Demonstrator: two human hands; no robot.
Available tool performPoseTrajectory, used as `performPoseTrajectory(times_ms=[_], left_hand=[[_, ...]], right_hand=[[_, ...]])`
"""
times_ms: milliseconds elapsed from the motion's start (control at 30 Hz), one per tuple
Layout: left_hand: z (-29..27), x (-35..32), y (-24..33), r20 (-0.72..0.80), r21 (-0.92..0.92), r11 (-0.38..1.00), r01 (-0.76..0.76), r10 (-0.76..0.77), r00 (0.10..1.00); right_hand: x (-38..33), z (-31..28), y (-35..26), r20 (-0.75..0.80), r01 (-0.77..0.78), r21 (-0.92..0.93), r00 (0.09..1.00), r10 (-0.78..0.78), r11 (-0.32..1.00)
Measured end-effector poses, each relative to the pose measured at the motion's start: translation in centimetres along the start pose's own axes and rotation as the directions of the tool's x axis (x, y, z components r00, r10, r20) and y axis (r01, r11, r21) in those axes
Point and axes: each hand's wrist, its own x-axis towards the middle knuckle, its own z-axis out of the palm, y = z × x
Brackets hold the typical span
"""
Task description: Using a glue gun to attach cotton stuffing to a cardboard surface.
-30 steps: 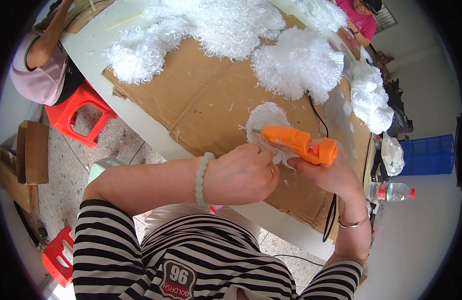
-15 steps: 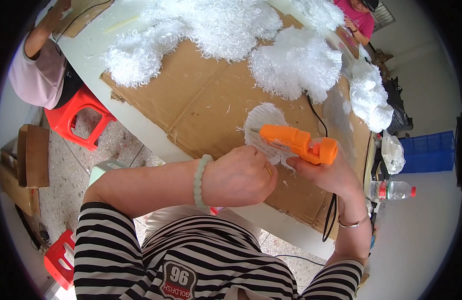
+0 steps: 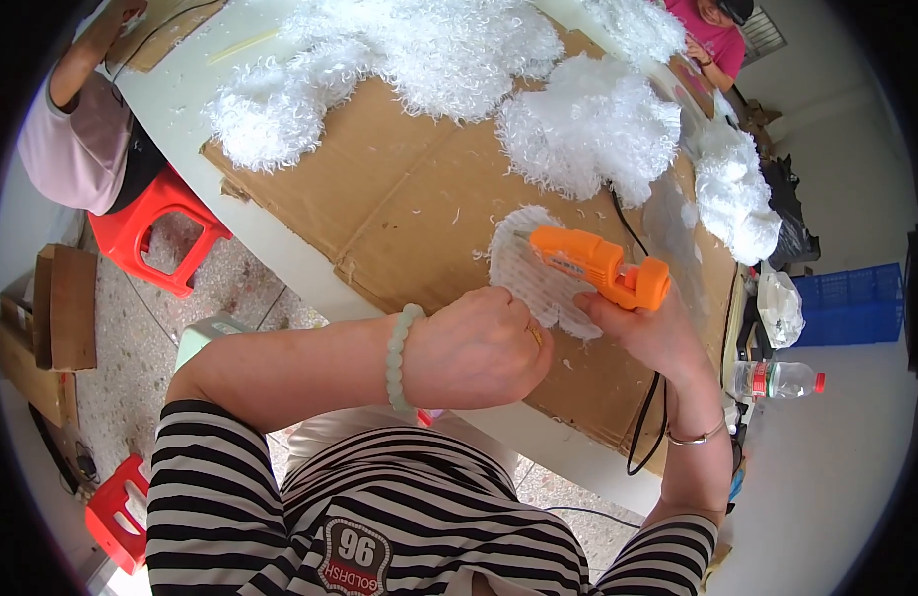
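My right hand point(image 3: 657, 333) is wrapped round an orange hot glue gun point(image 3: 593, 263), its nozzle pointing left. Beneath the nozzle is a white ribbed fabric piece point(image 3: 538, 268), roughly oval, over the brown cardboard. The nozzle tip overlaps this piece in the picture; whether it touches, I cannot tell. My left hand point(image 3: 484, 348) is closed, back upward, beside the piece's near left edge. Its curled fingertips are hidden, and so is whatever they hold. From the gun, a black cord point(image 3: 642, 432) hangs in a loop by my right wrist.
Shaggy white fabric heaps point(image 3: 459, 55) cover the table's far side, with another pile point(image 3: 593, 124) closer. Cardboard point(image 3: 409, 199) covers the tabletop. A plastic bottle point(image 3: 781, 378) and blue crate point(image 3: 851, 303) are at right. Two people sit across; a red stool point(image 3: 161, 223) stands left.
The glue gun has shifted slightly right and its nozzle now lies further over the white piece. That piece shows more of its near right edge. My left hand has barely moved.
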Motion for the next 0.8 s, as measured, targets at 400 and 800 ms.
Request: performPoseTrajectory(times_ms=[400, 800], left_hand=[[-0.19, -0.09, -0.03, -0.003, 0.02, 1.0, 0.001, -0.001, 1.0], [-0.49, 0.11, -0.14, 0.012, 0.006, 0.999, -0.036, 0.036, 0.999]], right_hand=[[0.01, -0.33, 0.61, -0.024, -0.028, -0.009, 0.999, 0.028, 1.0], [-0.15, -0.35, 0.31, -0.017, -0.04, -0.041, 0.999, 0.039, 0.998]])
